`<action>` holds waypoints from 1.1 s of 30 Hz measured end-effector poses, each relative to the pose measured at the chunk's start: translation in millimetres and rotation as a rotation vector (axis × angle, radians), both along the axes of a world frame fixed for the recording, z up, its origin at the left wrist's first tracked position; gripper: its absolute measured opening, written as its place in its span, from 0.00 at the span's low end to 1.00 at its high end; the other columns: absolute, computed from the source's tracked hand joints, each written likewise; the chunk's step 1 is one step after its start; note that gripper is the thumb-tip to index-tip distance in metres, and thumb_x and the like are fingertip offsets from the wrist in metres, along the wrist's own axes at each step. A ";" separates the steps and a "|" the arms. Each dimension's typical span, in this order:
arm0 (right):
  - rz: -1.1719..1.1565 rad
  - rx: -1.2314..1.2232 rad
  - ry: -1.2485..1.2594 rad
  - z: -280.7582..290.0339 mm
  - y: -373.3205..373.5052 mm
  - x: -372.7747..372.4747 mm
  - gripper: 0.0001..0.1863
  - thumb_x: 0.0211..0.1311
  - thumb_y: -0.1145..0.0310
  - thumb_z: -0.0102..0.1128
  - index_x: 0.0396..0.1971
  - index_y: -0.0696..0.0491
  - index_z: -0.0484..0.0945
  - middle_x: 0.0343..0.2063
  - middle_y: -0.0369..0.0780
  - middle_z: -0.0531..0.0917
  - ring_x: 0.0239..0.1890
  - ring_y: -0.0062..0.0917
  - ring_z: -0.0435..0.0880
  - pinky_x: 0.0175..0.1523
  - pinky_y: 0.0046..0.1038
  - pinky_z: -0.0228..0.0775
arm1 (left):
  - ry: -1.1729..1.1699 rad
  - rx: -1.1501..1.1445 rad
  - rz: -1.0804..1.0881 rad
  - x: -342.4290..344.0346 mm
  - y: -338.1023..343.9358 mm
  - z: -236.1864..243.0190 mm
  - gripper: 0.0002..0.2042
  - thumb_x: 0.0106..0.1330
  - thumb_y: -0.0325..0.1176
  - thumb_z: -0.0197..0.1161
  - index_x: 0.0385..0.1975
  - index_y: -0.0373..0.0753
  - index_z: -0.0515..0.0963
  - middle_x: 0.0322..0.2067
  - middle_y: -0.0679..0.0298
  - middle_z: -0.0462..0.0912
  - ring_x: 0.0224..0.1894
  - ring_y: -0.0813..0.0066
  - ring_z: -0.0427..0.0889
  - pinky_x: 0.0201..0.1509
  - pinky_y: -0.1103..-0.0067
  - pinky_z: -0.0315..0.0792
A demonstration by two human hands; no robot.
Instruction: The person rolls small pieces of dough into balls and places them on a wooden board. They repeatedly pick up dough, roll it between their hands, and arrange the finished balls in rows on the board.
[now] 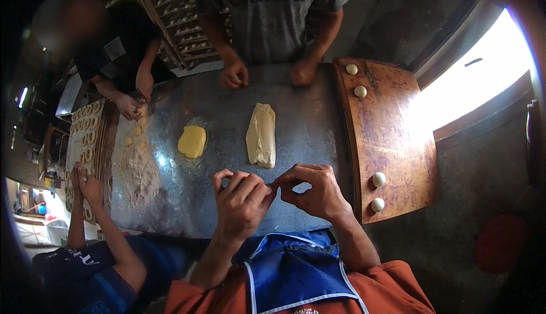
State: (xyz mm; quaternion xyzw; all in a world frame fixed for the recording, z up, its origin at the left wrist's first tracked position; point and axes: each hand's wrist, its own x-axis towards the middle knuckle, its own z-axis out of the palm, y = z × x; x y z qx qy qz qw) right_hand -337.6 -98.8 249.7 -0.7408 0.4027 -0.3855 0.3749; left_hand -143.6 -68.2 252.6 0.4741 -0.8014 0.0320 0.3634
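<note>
My left hand (241,203) and my right hand (316,190) meet above the near side of the metal table, thumbs and fingertips pinched together. Anything between the fingertips is too small or hidden to make out. Just beyond them lies a long pale slab of dough (261,135), folded lengthwise, which neither hand grips. To its left rests a rounded yellow lump (192,142), like dough or fat, with a greasy smear around it.
At the right, a wooden board (392,138) carries several pale dough balls (379,179). Flour (136,172) and small dough pieces (129,141) cover the table's left part. Ring-shaped pieces (88,138) fill a tray beyond. Co-workers' hands (234,75) are at the far and left sides.
</note>
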 end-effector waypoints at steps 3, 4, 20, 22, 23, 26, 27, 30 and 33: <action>0.025 0.044 -0.055 -9.1 -9.6 6.0 0.05 0.56 0.78 0.69 0.33 0.57 0.87 0.30 0.45 0.89 0.31 0.35 0.91 0.38 0.35 0.82 | 0.165 0.072 0.011 9.6 0.0 -7.6 0.10 0.55 0.28 0.79 0.25 0.44 0.80 0.28 0.71 0.80 0.33 0.74 0.79 0.50 0.70 0.67; -0.039 0.040 -0.001 -19.5 -20.0 7.5 0.03 0.58 0.75 0.68 0.32 0.58 0.86 0.29 0.46 0.88 0.30 0.39 0.90 0.37 0.37 0.80 | 0.235 0.098 0.008 9.7 1.1 -10.8 0.09 0.56 0.28 0.79 0.27 0.43 0.82 0.29 0.70 0.81 0.34 0.74 0.79 0.50 0.71 0.68; -0.044 0.061 0.589 -143.1 -66.4 33.9 0.27 0.67 0.52 0.69 0.62 0.46 0.80 0.62 0.56 0.77 0.69 0.48 0.71 0.71 0.50 0.64 | 1.151 0.587 0.045 20.9 8.7 -11.7 0.08 0.68 0.30 0.73 0.30 0.35 0.83 0.28 0.68 0.83 0.34 0.84 0.78 0.43 0.82 0.72; 0.012 0.457 0.215 -54.1 -51.5 38.7 0.17 0.67 0.61 0.71 0.50 0.54 0.87 0.41 0.48 0.90 0.50 0.31 0.90 0.58 0.34 0.80 | 1.025 0.522 0.100 26.2 11.5 -13.0 0.09 0.67 0.30 0.73 0.27 0.35 0.81 0.26 0.67 0.82 0.32 0.82 0.79 0.42 0.80 0.72; 0.026 0.359 0.069 -36.5 -41.6 36.8 0.16 0.67 0.65 0.71 0.50 0.55 0.87 0.41 0.47 0.90 0.48 0.31 0.91 0.55 0.33 0.81 | 0.963 0.494 0.105 25.0 10.3 -11.8 0.10 0.67 0.30 0.74 0.26 0.35 0.80 0.25 0.67 0.81 0.31 0.80 0.79 0.42 0.78 0.72; 0.061 0.146 -0.210 -4.1 -16.1 35.4 0.15 0.61 0.78 0.70 0.48 0.56 0.87 0.39 0.45 0.90 0.44 0.33 0.92 0.51 0.31 0.84 | 0.721 0.357 0.161 21.3 8.3 -9.2 0.11 0.65 0.30 0.75 0.24 0.37 0.79 0.24 0.67 0.81 0.30 0.74 0.80 0.42 0.74 0.70; 0.069 0.076 -0.179 5.5 -13.1 33.4 0.15 0.59 0.79 0.71 0.47 0.57 0.87 0.39 0.44 0.91 0.43 0.32 0.93 0.50 0.31 0.84 | 0.686 0.342 0.152 19.4 7.0 -8.6 0.11 0.64 0.30 0.75 0.24 0.37 0.79 0.24 0.67 0.81 0.30 0.72 0.80 0.42 0.73 0.69; 0.077 -0.112 -0.088 14.6 -9.4 29.0 0.17 0.52 0.82 0.71 0.44 0.57 0.88 0.37 0.43 0.91 0.40 0.32 0.93 0.46 0.30 0.86 | 0.617 0.321 0.126 15.1 5.2 -6.1 0.10 0.62 0.29 0.76 0.24 0.38 0.79 0.24 0.67 0.81 0.29 0.69 0.81 0.43 0.72 0.67; 0.057 -0.142 -0.098 17.4 -4.9 24.2 0.16 0.52 0.83 0.70 0.43 0.57 0.89 0.36 0.43 0.91 0.39 0.30 0.93 0.43 0.28 0.86 | 0.620 0.341 0.101 11.6 4.7 -3.0 0.10 0.62 0.29 0.76 0.24 0.39 0.79 0.24 0.68 0.81 0.30 0.70 0.81 0.43 0.72 0.67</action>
